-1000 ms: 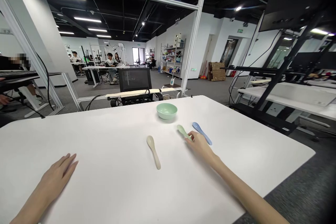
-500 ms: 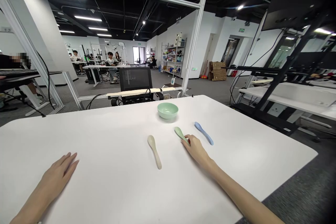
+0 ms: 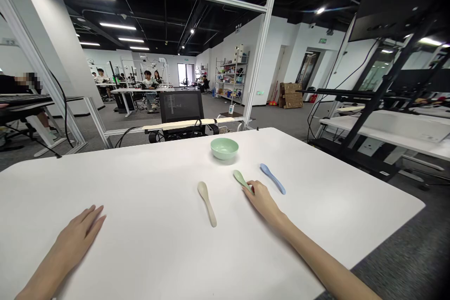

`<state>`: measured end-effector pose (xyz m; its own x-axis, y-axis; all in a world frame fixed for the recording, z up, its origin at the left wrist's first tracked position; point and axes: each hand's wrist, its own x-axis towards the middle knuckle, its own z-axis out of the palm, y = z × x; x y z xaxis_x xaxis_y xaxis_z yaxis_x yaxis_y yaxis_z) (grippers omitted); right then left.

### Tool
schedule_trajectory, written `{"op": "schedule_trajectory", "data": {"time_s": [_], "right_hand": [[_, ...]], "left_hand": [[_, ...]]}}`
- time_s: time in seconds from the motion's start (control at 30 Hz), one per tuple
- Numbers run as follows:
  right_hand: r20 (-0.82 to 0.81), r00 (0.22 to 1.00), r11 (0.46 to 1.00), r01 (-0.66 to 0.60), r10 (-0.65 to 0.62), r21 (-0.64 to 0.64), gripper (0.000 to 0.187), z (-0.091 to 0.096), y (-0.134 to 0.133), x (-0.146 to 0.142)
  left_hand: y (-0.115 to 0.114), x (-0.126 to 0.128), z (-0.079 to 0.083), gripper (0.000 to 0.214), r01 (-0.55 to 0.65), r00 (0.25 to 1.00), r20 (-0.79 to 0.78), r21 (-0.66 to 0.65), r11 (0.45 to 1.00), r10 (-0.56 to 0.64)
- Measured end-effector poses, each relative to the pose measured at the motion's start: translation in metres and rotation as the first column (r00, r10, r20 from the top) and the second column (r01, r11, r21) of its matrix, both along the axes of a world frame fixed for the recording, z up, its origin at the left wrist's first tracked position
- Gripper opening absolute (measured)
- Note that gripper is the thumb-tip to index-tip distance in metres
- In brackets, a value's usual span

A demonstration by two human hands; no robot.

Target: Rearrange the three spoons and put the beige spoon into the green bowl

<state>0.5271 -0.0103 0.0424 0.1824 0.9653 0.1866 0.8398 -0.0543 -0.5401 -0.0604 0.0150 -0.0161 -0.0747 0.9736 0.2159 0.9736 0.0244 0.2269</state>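
Observation:
My right hand [image 3: 262, 200] rests on the white table [image 3: 151, 243], its fingers closed over the handle end of a green spoon [image 3: 240, 178] whose bowl points away from me. A blue spoon [image 3: 272, 178] lies just right of the hand, apart from it. A beige spoon [image 3: 206, 197] lies to the left of the green one. Behind the spoons stands a mint green bowl [image 3: 224, 148]. Flat on the table at the near left lies my left hand [image 3: 76, 239], fingers stretched out, holding nothing.
A black office chair [image 3: 181, 110] stands behind the table's far edge. White frame posts [image 3: 258, 63] rise beyond it. Another desk with a black stand [image 3: 372, 103] is to the right. Several people sit at desks far back on the left.
My right hand has slid the green spoon slightly left, away from the blue spoon. The left hand has stayed in place.

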Motion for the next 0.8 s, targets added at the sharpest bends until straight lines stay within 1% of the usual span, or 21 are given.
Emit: {"op": "schedule_trajectory", "data": {"time_s": [0.2,0.33,0.43,0.5,0.53,0.6,0.67,0.8], "right_hand": [[0.003,1.000,1.000,0.008,-0.008,0.019,0.034,-0.005,0.000,-0.001],[0.029,0.996,0.997,0.079,-0.079,0.017,0.048,-0.001,0.004,0.007],[0.160,0.964,0.977,0.210,-0.214,0.040,0.050,0.008,0.012,0.029],[0.286,0.908,0.951,0.307,-0.306,0.041,0.049,0.012,0.017,0.049],[0.344,0.876,0.937,0.348,-0.337,0.031,0.048,0.013,0.019,0.058],[0.422,0.834,0.920,0.392,-0.356,0.002,0.047,0.011,0.022,0.075],[0.438,0.832,0.919,0.393,-0.341,-0.031,0.045,0.004,0.024,0.088],[0.342,0.888,0.936,0.346,-0.307,-0.057,0.034,-0.011,0.026,0.105]], "left_hand": [[0.001,-0.001,-0.001,0.085,0.000,1.000,-0.004,0.016,1.000,0.000],[0.000,-0.001,-0.001,0.080,-0.014,1.000,-0.009,0.045,0.999,0.014],[-0.001,0.000,0.000,0.079,-0.011,1.000,-0.003,0.051,0.999,0.011],[-0.001,0.001,0.001,0.081,-0.006,1.000,0.002,0.035,0.999,0.006],[-0.001,0.001,0.002,0.082,-0.004,1.000,0.004,0.026,1.000,0.004],[-0.001,0.002,0.002,0.083,-0.001,1.000,0.004,0.019,1.000,0.001],[0.000,0.002,0.002,0.081,-0.002,1.000,0.000,0.032,0.999,0.002],[0.000,0.000,0.002,0.077,-0.003,1.000,-0.005,0.058,0.998,0.004]]}}
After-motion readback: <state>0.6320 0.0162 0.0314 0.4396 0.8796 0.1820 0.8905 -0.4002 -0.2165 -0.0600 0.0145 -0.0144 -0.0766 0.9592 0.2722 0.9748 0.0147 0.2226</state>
